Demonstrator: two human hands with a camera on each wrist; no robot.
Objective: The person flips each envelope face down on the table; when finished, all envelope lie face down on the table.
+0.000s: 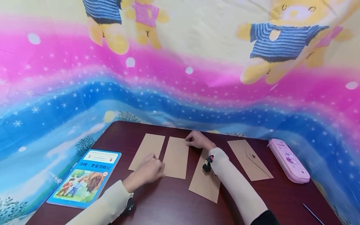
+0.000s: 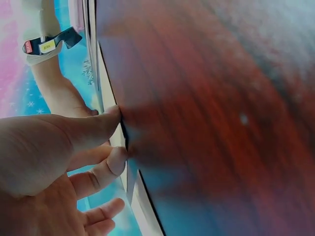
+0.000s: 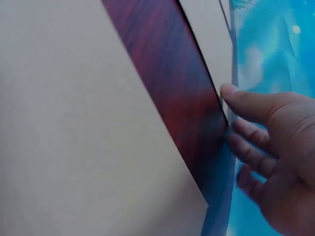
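Four brown paper envelopes lie on the dark red table. My left hand (image 1: 149, 168) is at the near left corner of the second envelope from the left (image 1: 176, 157), thumb and index finger on its edges. At that envelope's far right corner, my right hand (image 1: 199, 139) has thumb and fingertips on the edge, as the right wrist view also shows. The leftmost envelope (image 1: 150, 145) lies beside it, partly behind my left hand. A third envelope (image 1: 199, 184), flap side up, is partly covered by my right forearm. Farther right is the fourth envelope (image 1: 242, 153), its flap showing.
A blue illustrated book (image 1: 84, 178) lies at the table's left. On the right are a pink pencil case (image 1: 289, 161) and, nearer, a thin pen-like stick (image 1: 312, 213). A patterned cloth (image 1: 180, 90) hangs around the table's far edge and sides.
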